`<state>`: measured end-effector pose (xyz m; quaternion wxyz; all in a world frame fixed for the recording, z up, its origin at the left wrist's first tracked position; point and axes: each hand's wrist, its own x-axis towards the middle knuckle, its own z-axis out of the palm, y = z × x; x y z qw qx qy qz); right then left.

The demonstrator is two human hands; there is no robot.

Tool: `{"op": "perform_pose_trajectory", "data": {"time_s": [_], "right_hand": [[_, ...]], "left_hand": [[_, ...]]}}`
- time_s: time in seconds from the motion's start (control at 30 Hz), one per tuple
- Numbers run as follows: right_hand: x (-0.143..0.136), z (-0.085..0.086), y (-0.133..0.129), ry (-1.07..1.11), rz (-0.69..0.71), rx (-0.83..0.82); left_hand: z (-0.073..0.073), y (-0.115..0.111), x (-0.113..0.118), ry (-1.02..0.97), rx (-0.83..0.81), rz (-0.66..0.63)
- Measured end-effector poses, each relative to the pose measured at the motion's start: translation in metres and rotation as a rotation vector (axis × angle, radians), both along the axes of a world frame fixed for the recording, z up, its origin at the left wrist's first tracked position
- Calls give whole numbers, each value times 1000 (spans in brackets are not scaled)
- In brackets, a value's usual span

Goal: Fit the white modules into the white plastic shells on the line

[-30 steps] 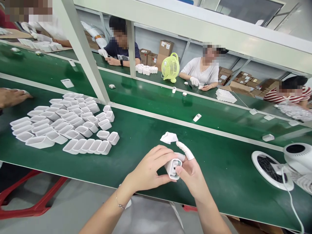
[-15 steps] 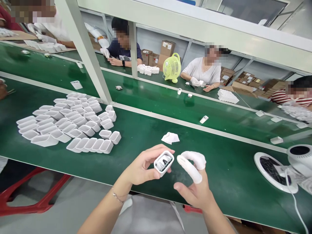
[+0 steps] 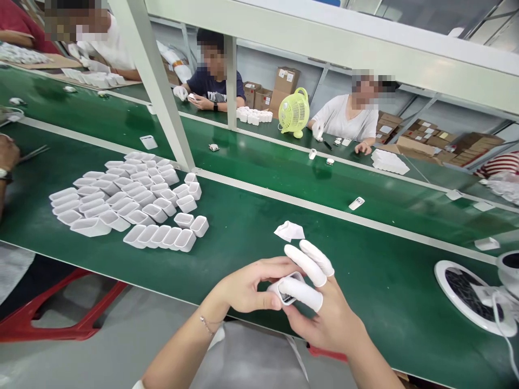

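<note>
A white oval housing (image 3: 274, 289) with an open end facing up is held between the thumb and fingers of my left hand (image 3: 247, 286). White covers sit on several fingers of my right hand (image 3: 324, 302). One covered finger of that hand reaches into the housing's opening, its thumb is against the lower side, and two covered fingers stretch out above. The finger hides most of the inside of the housing. Just beyond my hands lies a crumpled white cloth (image 3: 290, 230) on the green table (image 3: 227, 243).
Many white housings (image 3: 130, 197) stand at the left. A white post (image 3: 170, 108) rises behind them. Small white parts (image 3: 357, 203) lie on the green belt (image 3: 263, 156). A white round-based device (image 3: 466, 297) is at the right. Co-workers sit opposite, near a green fan (image 3: 294, 112).
My right hand has moved left onto the housing, and one covered finger now enters its opening. The housing is tilted differently in my left hand. The surroundings have shifted right in view.
</note>
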<state>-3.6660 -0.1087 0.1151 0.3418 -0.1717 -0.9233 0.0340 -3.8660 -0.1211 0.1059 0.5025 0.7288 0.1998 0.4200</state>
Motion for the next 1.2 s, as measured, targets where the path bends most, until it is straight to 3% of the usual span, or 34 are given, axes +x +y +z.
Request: {"op": "perform_pose_trajectory", "data": {"time_s": [0.1, 0.23, 0.43, 0.53, 0.67, 0.8, 1.0, 1.1, 1.2], "right_hand": [[0, -3, 1, 31, 24, -118], [6, -11, 3, 344, 10, -273], [5, -5, -1, 192, 6, -52], [-4, -3, -2, 155, 15, -39], [-8, -17, 3, 202, 56, -198], [-3, -33, 10, 464, 101, -323], [-12, -24, 12, 390, -26, 20], [-13, -24, 26, 373, -16, -139], [-5, -43, 60, 552, -113, -412]], "left_hand": [[0, 2, 2, -41, -25, -16], [4, 4, 5, -115, -38, -36], [2, 6, 2, -96, -55, -41], [2, 7, -1, -62, -11, -42], [1, 10, -3, -75, -21, -3], [0, 15, -2, -62, -23, -12], [-2, 24, 3, -87, -6, -46], [-11, 36, 4, -100, -70, -13], [-25, 63, -1, -75, -161, 168]]}}
